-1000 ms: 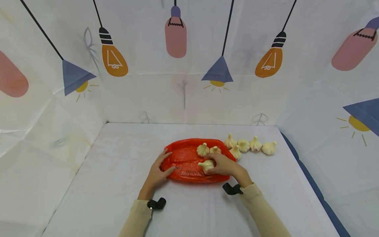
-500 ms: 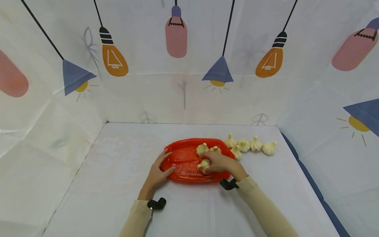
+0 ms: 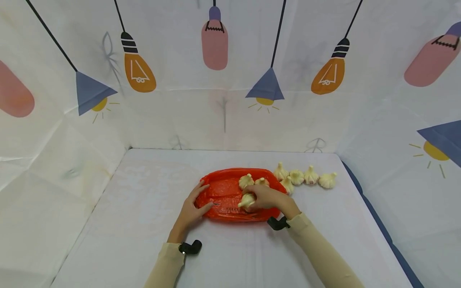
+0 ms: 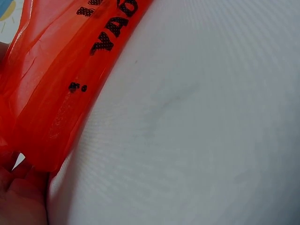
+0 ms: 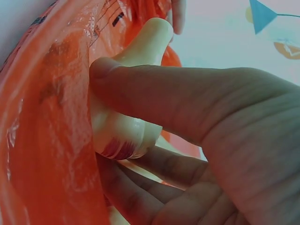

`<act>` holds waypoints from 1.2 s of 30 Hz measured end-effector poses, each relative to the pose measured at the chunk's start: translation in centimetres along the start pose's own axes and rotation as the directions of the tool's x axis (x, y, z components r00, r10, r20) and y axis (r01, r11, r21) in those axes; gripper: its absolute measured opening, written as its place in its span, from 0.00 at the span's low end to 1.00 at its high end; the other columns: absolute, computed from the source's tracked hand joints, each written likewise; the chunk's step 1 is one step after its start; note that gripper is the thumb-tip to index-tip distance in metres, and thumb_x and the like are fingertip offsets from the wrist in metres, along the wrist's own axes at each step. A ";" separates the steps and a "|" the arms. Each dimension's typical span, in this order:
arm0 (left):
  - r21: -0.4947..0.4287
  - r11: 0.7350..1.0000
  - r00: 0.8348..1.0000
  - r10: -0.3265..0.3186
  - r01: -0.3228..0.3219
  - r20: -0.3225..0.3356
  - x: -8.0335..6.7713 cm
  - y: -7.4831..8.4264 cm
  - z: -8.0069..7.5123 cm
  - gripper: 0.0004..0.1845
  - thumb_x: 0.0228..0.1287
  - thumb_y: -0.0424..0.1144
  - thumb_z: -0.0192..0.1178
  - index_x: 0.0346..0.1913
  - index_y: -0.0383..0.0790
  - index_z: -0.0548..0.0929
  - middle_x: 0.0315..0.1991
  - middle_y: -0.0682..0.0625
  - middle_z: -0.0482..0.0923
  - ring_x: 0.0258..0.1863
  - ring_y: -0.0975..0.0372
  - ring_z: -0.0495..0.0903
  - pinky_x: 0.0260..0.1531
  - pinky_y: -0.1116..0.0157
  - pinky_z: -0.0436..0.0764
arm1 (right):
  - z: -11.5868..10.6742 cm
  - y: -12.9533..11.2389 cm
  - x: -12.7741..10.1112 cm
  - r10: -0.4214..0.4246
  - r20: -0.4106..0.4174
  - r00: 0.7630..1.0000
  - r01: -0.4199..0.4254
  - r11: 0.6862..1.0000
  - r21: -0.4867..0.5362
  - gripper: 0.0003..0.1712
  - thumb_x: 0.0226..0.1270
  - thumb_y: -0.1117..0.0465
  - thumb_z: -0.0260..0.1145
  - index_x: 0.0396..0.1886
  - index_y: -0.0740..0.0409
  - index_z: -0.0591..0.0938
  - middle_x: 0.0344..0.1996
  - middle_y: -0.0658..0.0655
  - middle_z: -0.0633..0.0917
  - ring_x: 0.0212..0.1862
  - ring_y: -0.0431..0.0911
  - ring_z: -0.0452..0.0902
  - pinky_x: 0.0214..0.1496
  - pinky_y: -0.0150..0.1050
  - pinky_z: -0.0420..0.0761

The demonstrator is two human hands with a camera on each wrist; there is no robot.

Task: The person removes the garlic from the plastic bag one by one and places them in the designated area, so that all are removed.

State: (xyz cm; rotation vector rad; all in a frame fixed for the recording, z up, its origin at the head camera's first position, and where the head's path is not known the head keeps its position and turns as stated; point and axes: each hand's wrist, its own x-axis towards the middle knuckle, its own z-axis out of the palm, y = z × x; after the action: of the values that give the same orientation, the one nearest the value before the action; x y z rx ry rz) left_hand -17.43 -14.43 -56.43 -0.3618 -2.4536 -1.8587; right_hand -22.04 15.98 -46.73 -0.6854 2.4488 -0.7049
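Note:
A red plastic bag [image 3: 224, 193] lies spread wide on the table, its raised rim forming a shallow hollow. At its left end, my left hand [image 3: 191, 209] holds the rim, thumb on the front side and fingers farther back. My right hand [image 3: 268, 198] grips a garlic bulb [image 3: 246, 201] inside the bag, near its right half. In the right wrist view, the thumb presses on the bulb [image 5: 140, 51] near its stem, with fingers beneath. Just behind this hand, two more garlic bulbs [image 3: 246, 181] sit in the bag, one partly covered by the hand.
Several garlic bulbs [image 3: 296, 177] stand on the white table [image 3: 151, 192] beyond the bag's right end; the nearest ones are close to its rim. A white sheet printed with lamps [image 3: 180, 112] hangs behind the table and along both sides.
My right hand has shifted slightly left with the garlic bulb, whose stem now points more toward the lower left. My left hand and the bag look unchanged.

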 end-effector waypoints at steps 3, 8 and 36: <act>0.002 1.000 1.000 -0.006 0.006 0.000 0.0 0.0 0.0 0.35 0.63 0.39 0.72 0.73 0.40 0.73 0.82 0.49 0.56 0.83 0.48 0.51 0.79 0.40 0.52 | 0.0 0.1 0.0 -0.002 0.000 1.000 0.002 1.000 0.007 0.25 0.60 0.56 0.79 0.56 0.50 0.83 0.49 0.49 0.83 0.47 0.43 0.76 0.51 0.43 0.81; 0.002 1.000 1.000 -0.023 0.023 -0.001 -0.1 0.1 -0.1 0.35 0.64 0.40 0.71 0.73 0.41 0.73 0.82 0.49 0.56 0.83 0.48 0.51 0.79 0.40 0.52 | 0.1 0.5 0.1 -0.009 -0.004 1.000 0.009 1.000 0.010 0.26 0.59 0.55 0.80 0.57 0.51 0.83 0.51 0.50 0.83 0.48 0.43 0.76 0.52 0.43 0.81; 0.012 1.000 1.000 -0.023 0.023 0.001 0.1 0.0 0.0 0.35 0.64 0.40 0.71 0.73 0.42 0.73 0.82 0.49 0.56 0.82 0.48 0.51 0.78 0.40 0.53 | -1.0 0.7 -4.1 0.005 -0.338 0.941 0.055 0.984 0.168 0.33 0.60 0.52 0.79 0.64 0.55 0.80 0.58 0.56 0.84 0.56 0.56 0.83 0.56 0.51 0.85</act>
State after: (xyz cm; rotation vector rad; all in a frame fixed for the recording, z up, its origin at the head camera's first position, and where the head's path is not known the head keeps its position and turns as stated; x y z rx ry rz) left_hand -17.49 -14.39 -56.39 -0.3348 -2.4795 -1.8516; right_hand -19.73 19.21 -45.08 -0.5658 2.6416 -1.1147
